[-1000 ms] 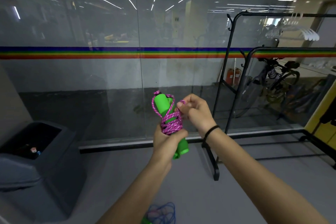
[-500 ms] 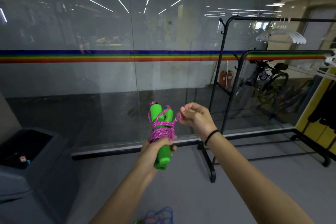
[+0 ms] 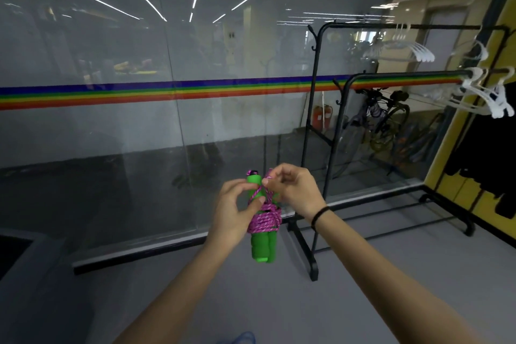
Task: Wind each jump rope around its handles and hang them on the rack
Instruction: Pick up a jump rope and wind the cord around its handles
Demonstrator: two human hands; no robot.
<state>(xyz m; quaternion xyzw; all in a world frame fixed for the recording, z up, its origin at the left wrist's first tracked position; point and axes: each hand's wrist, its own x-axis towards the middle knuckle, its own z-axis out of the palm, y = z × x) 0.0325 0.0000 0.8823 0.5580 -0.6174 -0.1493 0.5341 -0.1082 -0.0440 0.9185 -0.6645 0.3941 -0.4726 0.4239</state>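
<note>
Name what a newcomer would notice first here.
The bright green handles bound in pink rope stand out at centre, the left hand gripping them and the right hand pinching a rope strand at the top. Behind, a rainbow stripe crosses the glass wall, with a black rack and white hangers at right.

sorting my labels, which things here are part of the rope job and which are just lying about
Part of the job: green handles, pink rope wound round them, left hand gripping the handles, right hand pinching the rope, black rack.
Just about: white hangers, bicycle, fire extinguisher.
</note>
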